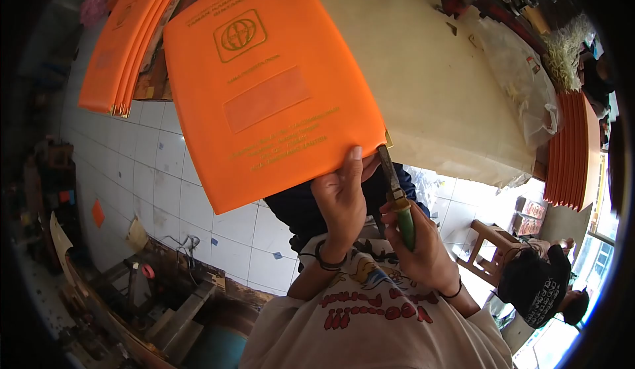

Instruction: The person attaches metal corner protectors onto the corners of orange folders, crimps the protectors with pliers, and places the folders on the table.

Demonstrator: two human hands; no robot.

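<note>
An orange folder with gold printing, a round emblem and a clear label window is held up in front of me. My left hand grips its lower edge, thumb on the printed face and fingers behind. My right hand is closed around green-handled pliers, seen nearly edge-on. Their dark metal tip reaches the folder's lower right corner, touching or just beside a small gold metal corner piece. The fingers behind the folder are mostly hidden.
A worktable with a pale cover lies beyond the folder. Stacked orange folders stand at left, and another row at right near a plastic bag. A person is by a wooden stool.
</note>
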